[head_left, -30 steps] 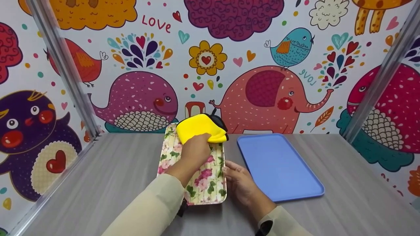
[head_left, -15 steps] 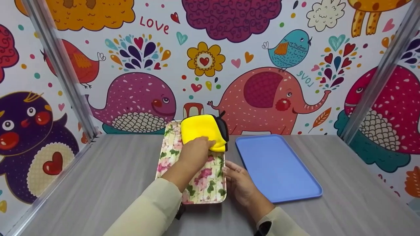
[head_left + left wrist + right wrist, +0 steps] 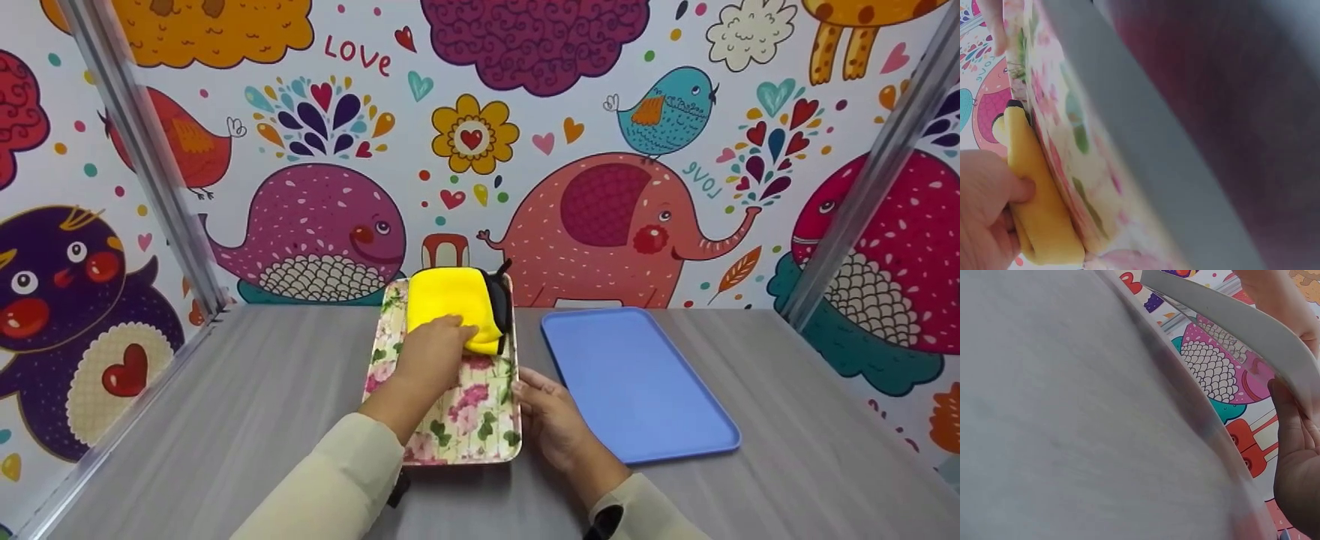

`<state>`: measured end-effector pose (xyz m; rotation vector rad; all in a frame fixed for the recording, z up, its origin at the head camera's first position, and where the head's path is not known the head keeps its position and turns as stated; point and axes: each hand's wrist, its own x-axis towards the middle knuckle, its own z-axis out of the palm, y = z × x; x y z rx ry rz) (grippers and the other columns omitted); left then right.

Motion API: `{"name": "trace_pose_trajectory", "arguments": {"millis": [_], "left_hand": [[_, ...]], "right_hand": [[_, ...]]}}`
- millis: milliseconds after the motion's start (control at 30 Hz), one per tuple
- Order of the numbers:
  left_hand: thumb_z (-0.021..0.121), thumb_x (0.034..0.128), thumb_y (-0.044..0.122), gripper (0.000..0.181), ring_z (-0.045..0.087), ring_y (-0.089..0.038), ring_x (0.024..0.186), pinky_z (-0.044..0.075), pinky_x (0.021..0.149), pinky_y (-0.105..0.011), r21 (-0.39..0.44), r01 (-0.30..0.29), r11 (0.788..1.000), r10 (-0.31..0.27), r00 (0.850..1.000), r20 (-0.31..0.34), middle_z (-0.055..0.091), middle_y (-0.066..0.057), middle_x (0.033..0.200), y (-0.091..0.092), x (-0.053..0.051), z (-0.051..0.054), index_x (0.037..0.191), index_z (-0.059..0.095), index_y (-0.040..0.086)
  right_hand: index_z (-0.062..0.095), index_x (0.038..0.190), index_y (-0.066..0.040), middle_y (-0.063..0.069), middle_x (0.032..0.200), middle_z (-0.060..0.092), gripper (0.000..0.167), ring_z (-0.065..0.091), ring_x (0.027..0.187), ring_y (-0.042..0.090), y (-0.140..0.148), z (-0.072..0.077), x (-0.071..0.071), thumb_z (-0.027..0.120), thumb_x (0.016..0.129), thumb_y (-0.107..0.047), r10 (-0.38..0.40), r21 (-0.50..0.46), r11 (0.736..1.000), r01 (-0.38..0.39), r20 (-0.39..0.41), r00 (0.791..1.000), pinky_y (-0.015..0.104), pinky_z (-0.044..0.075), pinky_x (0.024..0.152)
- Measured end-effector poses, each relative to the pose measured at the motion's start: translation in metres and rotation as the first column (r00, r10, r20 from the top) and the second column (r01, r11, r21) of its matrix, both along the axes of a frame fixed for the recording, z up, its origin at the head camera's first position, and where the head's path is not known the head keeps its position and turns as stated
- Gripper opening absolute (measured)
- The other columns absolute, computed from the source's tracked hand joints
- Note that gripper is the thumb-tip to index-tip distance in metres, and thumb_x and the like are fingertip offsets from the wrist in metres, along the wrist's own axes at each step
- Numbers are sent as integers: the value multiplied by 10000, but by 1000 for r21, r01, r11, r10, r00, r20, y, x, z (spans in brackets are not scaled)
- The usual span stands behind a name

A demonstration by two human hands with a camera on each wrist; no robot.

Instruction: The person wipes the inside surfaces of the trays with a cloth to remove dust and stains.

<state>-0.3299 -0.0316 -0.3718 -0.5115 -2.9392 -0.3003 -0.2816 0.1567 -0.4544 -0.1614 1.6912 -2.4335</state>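
A flower-patterned tray point(image 3: 480, 420) is held tilted up, its printed face toward me. My left hand point(image 3: 427, 356) grips a yellow cloth point(image 3: 448, 292) with dark edging and presses it on the upper part of that face. In the left wrist view the thumb lies over the folded cloth point(image 3: 1041, 197), which touches the tray point(image 3: 1081, 138). My right hand point(image 3: 553, 424) holds the tray by its right edge. In the right wrist view, the thumb and fingers of the right hand point(image 3: 1297, 450) are at the pale rim of the tray point(image 3: 1230, 320).
To the right, a blue tray point(image 3: 637, 382) lies flat on the grey table point(image 3: 285, 405). Behind the table stands a wall point(image 3: 480, 210) printed with cartoon animals. Metal posts point(image 3: 150, 165) rise at the left and right corners.
The left hand has slid the cloth down and then left across the floral tray, and the cloth lies flatter. My right hand keeps its hold on the edge.
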Motion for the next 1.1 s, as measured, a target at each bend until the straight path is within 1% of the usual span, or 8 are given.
{"name": "trace_pose_trajectory", "arguments": {"millis": [167, 300, 400, 600, 833, 933, 1100], "left_hand": [[713, 943, 4, 519, 584, -303, 1385, 452, 1181, -470, 6, -2, 1000, 3, 1000, -29, 618, -78, 1489, -7, -1, -3, 1415, 653, 211], [702, 954, 6, 482, 609, -303, 1353, 473, 1162, -462, -39, 6, 999, -9, 997, -77, 643, -90, 1455, -12, -3, -5, 1394, 674, 200], [715, 952, 25, 468, 622, -305, 1335, 486, 1150, -461, -53, 2, 999, -7, 995, -95, 656, -99, 1437, -15, -4, -6, 1386, 681, 195], [714, 966, 59, 475, 611, -309, 1349, 473, 1161, -472, -34, -27, 999, 25, 997, -71, 637, -94, 1462, -22, -5, -8, 1415, 654, 201], [738, 931, 17, 555, 596, -308, 1366, 459, 1173, -478, -49, -66, 997, 64, 997, -45, 633, -82, 1469, -26, -5, -9, 1439, 635, 215], [735, 932, 11, 544, 612, -310, 1344, 471, 1162, -479, -63, -75, 995, 71, 996, -62, 647, -89, 1450, -26, -5, -10, 1430, 643, 207], [716, 952, 27, 463, 652, -320, 1284, 513, 1120, -481, -70, -76, 995, 68, 991, -112, 685, -116, 1389, -28, -4, -12, 1391, 677, 170]], "right_hand": [[390, 1524, 99, -15, 978, 778, 547, 728, 844, 74, 0, 0, 0, 549, 1037, -93, 1, -5, 1000, -1, -1, 1000, 238, 617, 755], [373, 1536, 93, -11, 998, 777, 565, 731, 863, 76, 0, 0, 0, 554, 1037, -100, 5, -9, 1000, -5, 6, 1000, 241, 618, 768], [369, 1543, 86, -9, 1015, 775, 569, 730, 879, 78, 1, 1, 0, 555, 1039, -101, 7, -13, 1000, -7, 8, 1000, 242, 615, 780], [386, 1529, 95, -13, 1017, 774, 548, 724, 897, 82, 0, 0, 0, 551, 1043, -98, 0, -10, 1000, 0, 0, 1000, 247, 608, 796], [379, 1537, 90, -22, 1006, 773, 562, 723, 885, 75, 1, 0, 0, 557, 1041, -105, -15, -5, 1000, 15, 4, 1000, 243, 607, 791], [369, 1543, 88, -25, 1003, 773, 567, 724, 879, 72, 1, 0, 0, 553, 1040, -100, -19, -6, 1000, 19, 4, 1000, 240, 607, 785], [371, 1543, 88, -15, 1001, 777, 568, 729, 871, 75, 1, 0, -1, 555, 1040, -99, -17, -10, 1000, 17, 2, 1000, 243, 610, 777]]}}
